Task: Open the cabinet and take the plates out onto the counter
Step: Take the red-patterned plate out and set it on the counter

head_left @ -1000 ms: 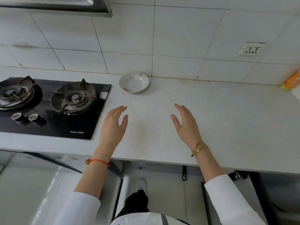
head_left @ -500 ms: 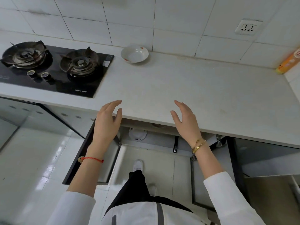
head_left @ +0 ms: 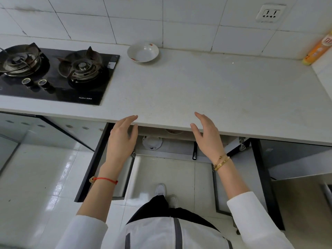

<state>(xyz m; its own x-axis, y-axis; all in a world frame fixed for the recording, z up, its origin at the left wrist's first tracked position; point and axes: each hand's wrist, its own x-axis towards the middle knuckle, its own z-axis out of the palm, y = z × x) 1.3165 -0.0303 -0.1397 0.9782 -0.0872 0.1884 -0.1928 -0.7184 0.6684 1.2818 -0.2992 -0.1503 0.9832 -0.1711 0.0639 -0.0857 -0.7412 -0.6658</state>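
Observation:
One white plate (head_left: pixel 143 52) with small red marks sits on the white counter (head_left: pixel 206 90) near the back wall. Below the counter both cabinet doors stand open: the left door (head_left: pixel 93 166) and the right door (head_left: pixel 265 180). Inside the cabinet a white plate (head_left: pixel 152 143) shows, and the rim of another plate (head_left: pixel 173 131) peeks out just under the counter edge. My left hand (head_left: pixel 122 139) and my right hand (head_left: pixel 206 135) hover in front of the counter edge, fingers straight, palms facing each other, holding nothing.
A black two-burner gas stove (head_left: pixel 53 72) fills the counter's left part. An orange and yellow box (head_left: pixel 318 49) leans in the back right corner. A wall socket (head_left: pixel 270 13) sits above. My feet stand on glossy floor tiles (head_left: pixel 36 177) between the open doors.
My view has pulled back and tilted down, so the open cabinet and floor now show. Both hands moved from above the counter back to its front edge, still holding nothing.

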